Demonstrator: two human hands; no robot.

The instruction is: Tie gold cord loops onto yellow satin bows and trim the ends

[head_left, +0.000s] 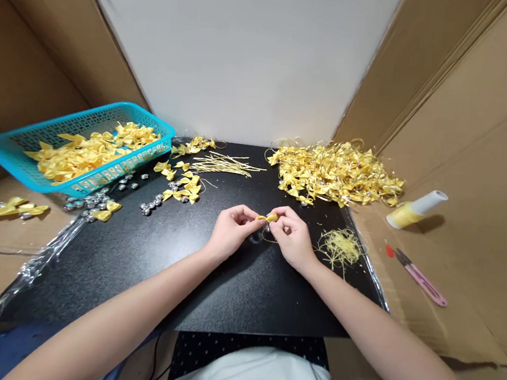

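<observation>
Yellow bow (267, 217) pinched at both ends
Left hand (231, 230) and right hand (293, 237) grip it over the black surface (140, 281); a bow heap (336, 172) (tangled with golden loops) lies toward its two o'clock.

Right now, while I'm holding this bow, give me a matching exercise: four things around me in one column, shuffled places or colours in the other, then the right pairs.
1. the basket
2. the snips
3. the bow
4. the tangle of thread

A. pink-handled, on the cardboard
B. on the black surface, to the right
C. turquoise, to the left
D. held by the left hand and the right hand

Pairs: 1-C; 2-A; 3-D; 4-B
</observation>
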